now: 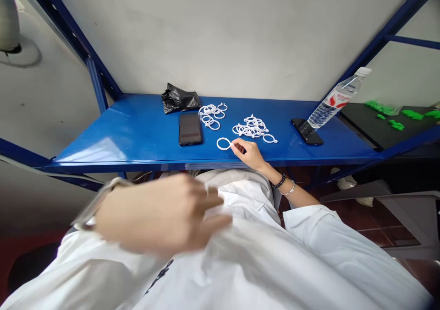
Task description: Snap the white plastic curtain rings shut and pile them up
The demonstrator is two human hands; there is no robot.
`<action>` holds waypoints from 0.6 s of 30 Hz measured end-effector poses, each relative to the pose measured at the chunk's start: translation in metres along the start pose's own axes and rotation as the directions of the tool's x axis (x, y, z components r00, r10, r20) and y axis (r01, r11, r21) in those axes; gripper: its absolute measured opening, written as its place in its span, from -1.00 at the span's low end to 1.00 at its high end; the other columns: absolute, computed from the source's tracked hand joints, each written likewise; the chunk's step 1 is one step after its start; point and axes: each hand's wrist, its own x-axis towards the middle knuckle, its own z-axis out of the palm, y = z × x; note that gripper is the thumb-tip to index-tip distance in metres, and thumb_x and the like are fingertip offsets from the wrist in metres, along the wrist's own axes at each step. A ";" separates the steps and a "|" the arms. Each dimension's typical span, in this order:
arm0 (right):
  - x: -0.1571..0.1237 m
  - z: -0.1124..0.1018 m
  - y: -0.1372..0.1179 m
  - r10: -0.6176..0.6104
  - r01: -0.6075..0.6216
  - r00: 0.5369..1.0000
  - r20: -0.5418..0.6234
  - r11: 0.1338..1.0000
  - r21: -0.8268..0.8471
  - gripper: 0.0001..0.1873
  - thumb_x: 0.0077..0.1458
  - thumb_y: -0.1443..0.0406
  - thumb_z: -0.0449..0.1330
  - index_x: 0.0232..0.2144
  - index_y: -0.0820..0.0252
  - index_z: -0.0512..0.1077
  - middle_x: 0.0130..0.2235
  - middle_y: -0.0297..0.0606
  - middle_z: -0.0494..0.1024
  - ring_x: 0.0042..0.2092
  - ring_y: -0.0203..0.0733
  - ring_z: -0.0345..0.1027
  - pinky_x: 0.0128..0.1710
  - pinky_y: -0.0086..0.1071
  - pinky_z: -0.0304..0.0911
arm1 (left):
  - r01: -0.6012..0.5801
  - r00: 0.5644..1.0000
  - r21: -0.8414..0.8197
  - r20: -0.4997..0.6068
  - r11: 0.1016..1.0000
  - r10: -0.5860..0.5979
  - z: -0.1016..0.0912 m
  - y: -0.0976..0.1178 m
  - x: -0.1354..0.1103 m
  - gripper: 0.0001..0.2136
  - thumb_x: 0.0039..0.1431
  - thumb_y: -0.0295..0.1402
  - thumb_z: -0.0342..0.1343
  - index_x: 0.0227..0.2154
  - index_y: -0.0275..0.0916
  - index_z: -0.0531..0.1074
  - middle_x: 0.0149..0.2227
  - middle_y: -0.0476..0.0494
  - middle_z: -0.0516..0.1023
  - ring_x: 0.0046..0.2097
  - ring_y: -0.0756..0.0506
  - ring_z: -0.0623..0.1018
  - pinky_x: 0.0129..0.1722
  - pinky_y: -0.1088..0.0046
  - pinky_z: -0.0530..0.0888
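Note:
My right hand (248,153) pinches a white plastic ring (223,144) between thumb and fingertips, just above the front part of the blue table. The ring has a small knob side at my fingers, mostly hidden by them. Behind that hand lies a pile of similar white rings (252,127), with one loose ring (270,138) at its right side. A second group of white rings (210,117) is farther left. My left hand (165,211), blurred by motion, hovers over my lap close to the camera. Its thumb and fingers are apart, and nothing shows between them.
On the blue table (137,127) a dark phone (190,129) lies beside a crumpled black plastic bag (179,98). To the right, a water bottle (335,100) leans over another phone (307,132). Green pieces (397,125) lie on a dark surface (364,131) at far right.

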 end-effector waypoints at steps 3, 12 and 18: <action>0.000 0.001 0.002 0.010 -0.011 1.000 -0.007 1.000 -0.013 -0.73 0.29 0.12 0.08 -0.28 0.16 0.47 -0.48 -0.37 0.50 -0.49 -0.31 0.33 -0.41 -0.44 0.22 | 0.086 0.994 -0.152 0.082 0.985 -0.074 0.025 -0.045 0.021 -0.91 0.33 -0.28 0.05 -0.25 -0.13 0.42 -0.38 -0.04 0.48 -0.40 -0.05 0.50 -0.45 0.45 0.45; -0.001 0.002 0.003 -0.007 0.006 1.000 -0.016 0.999 -0.051 -0.67 0.33 0.07 0.06 -0.22 0.14 0.50 -0.44 -0.32 0.55 -0.49 -0.28 0.35 -0.40 -0.41 0.24 | 0.374 0.927 -0.390 0.127 0.842 -0.353 0.142 -0.104 0.006 -0.36 0.20 -0.09 0.22 0.24 -0.22 0.15 0.06 -0.31 0.44 -0.04 -0.19 0.55 -0.06 0.27 0.53; -0.002 0.002 0.005 -0.036 0.035 0.999 -0.004 0.993 -0.115 -0.66 0.34 0.08 0.04 -0.22 0.13 0.51 -0.44 -0.31 0.55 -0.49 -0.27 0.33 -0.40 -0.40 0.22 | 0.410 0.899 -0.576 0.124 0.707 -0.420 0.145 -0.105 0.007 -0.52 0.26 -0.10 0.14 0.14 -0.23 0.27 -0.16 -0.15 0.58 -0.24 -0.05 0.58 -0.24 0.44 0.53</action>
